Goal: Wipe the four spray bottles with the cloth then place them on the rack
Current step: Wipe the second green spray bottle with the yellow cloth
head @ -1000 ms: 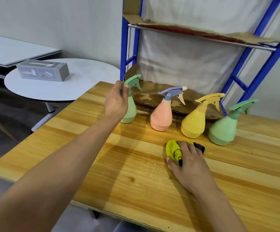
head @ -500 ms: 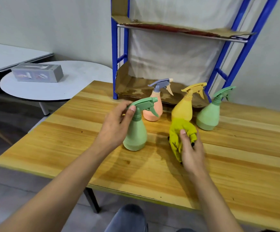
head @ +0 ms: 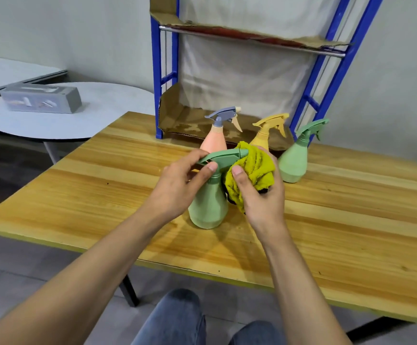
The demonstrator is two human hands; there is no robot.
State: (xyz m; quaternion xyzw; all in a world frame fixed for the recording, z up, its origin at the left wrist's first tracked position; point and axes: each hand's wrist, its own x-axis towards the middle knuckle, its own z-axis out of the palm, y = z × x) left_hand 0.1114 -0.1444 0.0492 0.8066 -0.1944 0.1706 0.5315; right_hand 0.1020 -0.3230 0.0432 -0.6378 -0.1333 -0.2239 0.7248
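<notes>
A green spray bottle (head: 208,207) stands on the wooden table (head: 339,232) in front of me. My left hand (head: 177,185) grips its neck just under the trigger head. My right hand (head: 257,192) holds a bunched yellow cloth (head: 252,170) against the bottle's right side, near the nozzle. Behind them stand a pink bottle (head: 213,143) with a grey head, a yellow bottle (head: 264,135) partly hidden by the cloth, and a second green bottle (head: 294,160). The blue rack (head: 327,78) rises at the back of the table, its shelves lined with cardboard.
A round white side table (head: 98,113) with a grey box (head: 40,98) stands to the left. The rack's lower cardboard shelf (head: 185,120) lies just behind the bottles. My knees show below the table's near edge.
My left hand has carried the green bottle from the back row toward me. My right hand has lifted the cloth off the table and brought it against the bottle.
</notes>
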